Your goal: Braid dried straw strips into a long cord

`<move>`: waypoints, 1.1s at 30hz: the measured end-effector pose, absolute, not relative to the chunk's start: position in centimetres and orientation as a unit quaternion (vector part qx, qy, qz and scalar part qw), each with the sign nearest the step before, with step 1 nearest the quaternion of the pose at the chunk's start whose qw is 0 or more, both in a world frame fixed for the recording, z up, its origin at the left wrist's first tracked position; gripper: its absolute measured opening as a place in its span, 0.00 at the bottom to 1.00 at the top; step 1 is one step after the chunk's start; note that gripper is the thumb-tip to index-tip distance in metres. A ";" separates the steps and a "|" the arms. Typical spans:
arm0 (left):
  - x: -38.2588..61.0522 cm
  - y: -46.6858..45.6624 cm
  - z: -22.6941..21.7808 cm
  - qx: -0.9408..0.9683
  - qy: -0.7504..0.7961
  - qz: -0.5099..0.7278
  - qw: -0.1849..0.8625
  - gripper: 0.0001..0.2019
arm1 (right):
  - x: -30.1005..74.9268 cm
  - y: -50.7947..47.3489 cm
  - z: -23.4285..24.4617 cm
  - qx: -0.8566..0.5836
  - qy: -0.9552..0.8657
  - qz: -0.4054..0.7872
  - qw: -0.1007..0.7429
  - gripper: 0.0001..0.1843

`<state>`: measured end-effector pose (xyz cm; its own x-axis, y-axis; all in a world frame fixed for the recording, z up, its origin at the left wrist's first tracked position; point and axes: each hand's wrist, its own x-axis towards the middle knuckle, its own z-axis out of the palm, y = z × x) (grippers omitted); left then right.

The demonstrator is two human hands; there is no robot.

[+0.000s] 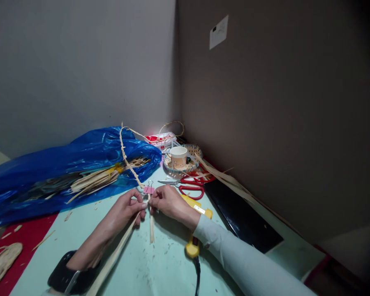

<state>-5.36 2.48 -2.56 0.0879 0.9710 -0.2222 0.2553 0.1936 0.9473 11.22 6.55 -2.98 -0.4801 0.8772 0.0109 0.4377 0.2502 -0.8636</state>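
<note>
Head | left hand (131,206) holds pale strip (114,260) | white label (199,209), wall card (219,34) unreadable

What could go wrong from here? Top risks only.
1. The red-handled scissors lie near the pink clip and the right hand; a careless reach might cause a nick.
2. The long pale strip trails from the left hand past the black wristband and could snag.
3. The black cord lies near the right sleeve and might catch.

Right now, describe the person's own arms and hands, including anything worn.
The left hand is bare; a black, watch-like band with a silvery strip circles that forearm. The right hand is bare too; a plain, pale grey sleeve reaches its wrist.
</note>
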 end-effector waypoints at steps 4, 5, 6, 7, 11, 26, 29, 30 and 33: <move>-5.5 2.6 -2.6 0.519 0.579 0.360 0.516 0.12 | 11.2 6.6 -3.0 -0.445 -0.747 0.424 0.255 0.09; -5.4 2.7 -2.5 0.516 0.580 0.361 0.516 0.13 | 11.2 6.6 -3.0 -0.445 -0.746 0.425 0.255 0.09; -5.4 2.7 -2.5 0.514 0.583 0.361 0.515 0.14 | 11.2 6.6 -3.1 -0.444 -0.746 0.426 0.254 0.09; -5.3 2.7 -2.5 0.512 0.585 0.362 0.514 0.15 | 11.1 6.6 -3.1 -0.444 -0.745 0.428 0.254 0.09; -5.0 2.6 -2.2 0.506 0.593 0.364 0.509 0.15 | 11.1 6.7 -3.2 -0.441 -0.747 0.428 0.255 0.09; -5.3 2.4 -1.2 0.518 0.604 0.359 0.488 0.12 | 11.2 6.6 -3.3 -0.438 -0.754 0.419 0.254 0.10; -5.2 2.6 -1.3 0.526 0.633 0.339 0.455 0.10 | 11.1 6.6 -3.2 -0.447 -0.754 0.410 0.253 0.09; -5.1 2.6 -1.4 0.529 0.639 0.336 0.446 0.10 | 11.0 6.6 -3.2 -0.448 -0.755 0.407 0.252 0.09; -4.8 2.6 -1.6 0.535 0.657 0.336 0.412 0.10 | 10.9 6.4 -3.1 -0.458 -0.753 0.403 0.248 0.08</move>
<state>-4.81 2.59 -1.63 -0.0885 0.9794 -0.1817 0.4269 0.2021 0.8814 10.91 6.43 -3.12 -0.4577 0.8891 0.0039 0.4902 0.2560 -0.8331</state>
